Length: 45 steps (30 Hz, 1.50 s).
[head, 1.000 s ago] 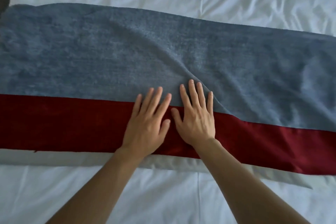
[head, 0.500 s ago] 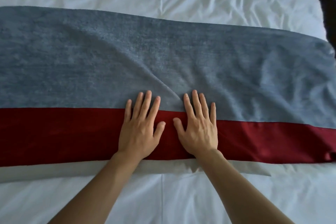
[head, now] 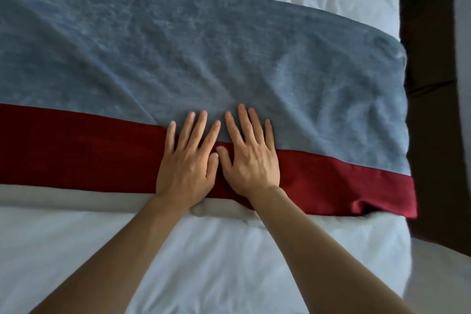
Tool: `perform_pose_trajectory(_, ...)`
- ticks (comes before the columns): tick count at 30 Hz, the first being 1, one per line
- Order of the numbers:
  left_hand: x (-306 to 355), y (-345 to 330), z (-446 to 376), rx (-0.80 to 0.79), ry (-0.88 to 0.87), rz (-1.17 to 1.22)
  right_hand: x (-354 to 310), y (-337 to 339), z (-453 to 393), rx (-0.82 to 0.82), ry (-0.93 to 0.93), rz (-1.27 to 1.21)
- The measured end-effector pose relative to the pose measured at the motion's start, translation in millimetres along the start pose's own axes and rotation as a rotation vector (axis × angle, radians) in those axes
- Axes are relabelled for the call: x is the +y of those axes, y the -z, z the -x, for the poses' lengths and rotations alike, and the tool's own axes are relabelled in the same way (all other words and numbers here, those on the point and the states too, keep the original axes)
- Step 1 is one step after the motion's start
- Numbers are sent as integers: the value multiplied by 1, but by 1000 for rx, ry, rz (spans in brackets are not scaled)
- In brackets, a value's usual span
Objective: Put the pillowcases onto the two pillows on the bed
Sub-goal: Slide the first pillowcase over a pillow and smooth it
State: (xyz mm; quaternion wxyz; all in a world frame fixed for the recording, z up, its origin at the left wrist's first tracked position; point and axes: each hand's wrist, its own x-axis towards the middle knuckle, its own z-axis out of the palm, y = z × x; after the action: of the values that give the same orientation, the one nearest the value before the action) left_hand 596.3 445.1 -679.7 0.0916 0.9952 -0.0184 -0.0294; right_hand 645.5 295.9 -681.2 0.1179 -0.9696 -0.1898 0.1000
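Red band [head: 76, 150] under both flat hands [head: 188, 168].

A long, soft blue-grey pillowcase [head: 204, 58] with a broad dark red band [head: 76, 145] along its near edge lies flat and lengthwise across the white bed [head: 204, 250], its surface faintly creased. A narrow strip of pale grey-white pillow [head: 63, 195] shows from under the red band on the near side. The pillowcase's right end reaches the bed's right edge.
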Motion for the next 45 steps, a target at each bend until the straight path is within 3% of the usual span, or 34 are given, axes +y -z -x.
perform_pose_trajectory(9, 79, -11, -10, -99, -198, 19, 93, 21, 34, 63, -129, 73)
perform_pose_trajectory(14, 119, -17, -18, -132, -287, 36, 145, 35, 47, 118, -322, 50)
perform_pose_trajectory(22, 206, -35, -55, -86, -238, 51, 221, 48, 59, 110, -274, -30)
perform_pose_trajectory(30, 293, -49, -110, -108, -209, 11, 313, 60, 75, 9, -460, -298)
perform_pose_trajectory(33, 307, -52, -116, -122, -215, -24, 324, 67, 71, 41, -461, -316)
perform_pose_trajectory(37, 316, -51, -117, -107, -205, -19, 304, 73, 52, 196, -311, -356)
perform_pose_trajectory(41, 309, -51, -121, -131, -210, -25, 311, 61, 59, 108, -303, -449)
perform_pose_trajectory(45, 309, -51, -122, -153, -214, -25, 332, 56, 76, 56, -435, -437)
